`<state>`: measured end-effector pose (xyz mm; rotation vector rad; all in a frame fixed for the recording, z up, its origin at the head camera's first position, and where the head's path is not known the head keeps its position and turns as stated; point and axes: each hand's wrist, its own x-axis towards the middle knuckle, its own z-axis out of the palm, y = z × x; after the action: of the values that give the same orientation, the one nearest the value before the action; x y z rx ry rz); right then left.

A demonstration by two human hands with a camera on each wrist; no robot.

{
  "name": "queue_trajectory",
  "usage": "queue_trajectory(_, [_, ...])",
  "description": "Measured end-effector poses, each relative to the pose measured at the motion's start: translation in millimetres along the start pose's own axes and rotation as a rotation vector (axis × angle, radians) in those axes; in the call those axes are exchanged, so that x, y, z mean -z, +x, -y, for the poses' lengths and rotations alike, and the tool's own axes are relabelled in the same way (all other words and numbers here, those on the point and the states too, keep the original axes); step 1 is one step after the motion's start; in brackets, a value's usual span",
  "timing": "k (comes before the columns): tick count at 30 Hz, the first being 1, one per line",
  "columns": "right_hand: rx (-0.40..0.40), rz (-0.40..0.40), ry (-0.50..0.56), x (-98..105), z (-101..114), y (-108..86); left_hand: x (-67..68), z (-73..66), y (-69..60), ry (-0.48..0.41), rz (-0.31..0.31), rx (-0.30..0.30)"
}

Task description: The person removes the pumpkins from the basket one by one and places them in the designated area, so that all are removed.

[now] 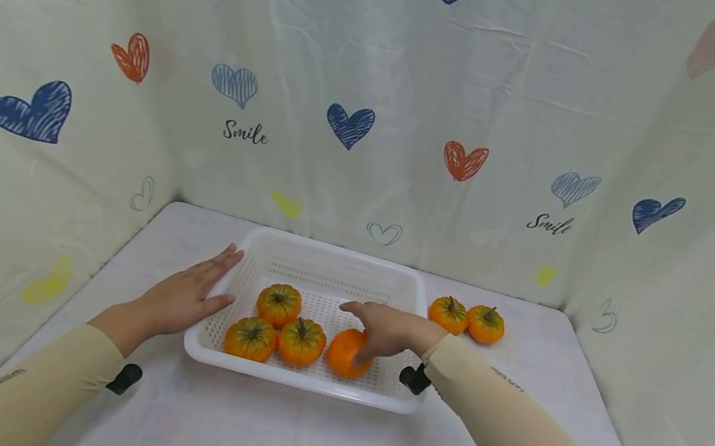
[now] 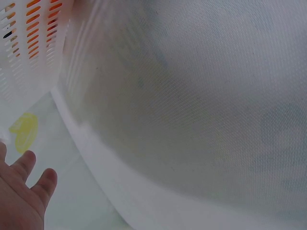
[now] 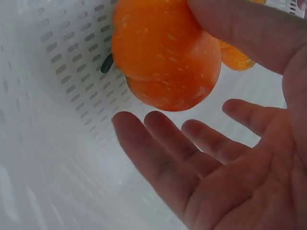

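A white perforated plastic basket (image 1: 302,381) holds several small orange pumpkins. Three of them (image 1: 301,342) sit close together, showing yellow-green tops. To their right is another orange pumpkin (image 1: 345,357), tipped so that its stem (image 3: 107,63) points sideways in the right wrist view. My right hand (image 1: 387,331) is over this one; the thumb (image 3: 249,28) touches it while the other fingers are spread apart from its surface. My left hand (image 1: 185,297) lies with extended fingers along the basket's left rim. Only part of that hand (image 2: 24,196) enters the left wrist view.
Two more small pumpkins, one (image 1: 448,315) beside the other (image 1: 485,325), stand on the white-covered table (image 1: 210,427) just right of the basket. A white curtain (image 1: 384,62) printed with hearts rises behind and along both sides.
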<state>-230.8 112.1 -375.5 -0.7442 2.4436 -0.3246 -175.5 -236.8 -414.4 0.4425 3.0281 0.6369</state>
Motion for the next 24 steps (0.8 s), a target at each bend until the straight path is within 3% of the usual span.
queue_trajectory(8, [-0.043,-0.118,-0.055,3.7,-1.0,1.4,-0.4,0.2,-0.1,-0.004,0.0,0.007])
queue_trajectory(16, [-0.059,-0.003,-0.005,0.7,-0.7,-3.2,-0.8,1.6,0.0,-0.005,0.005,0.006])
queue_trajectory(24, [-0.001,-0.018,-0.026,-2.3,-2.1,0.1,-1.3,2.6,0.0,-0.003,0.009,0.01])
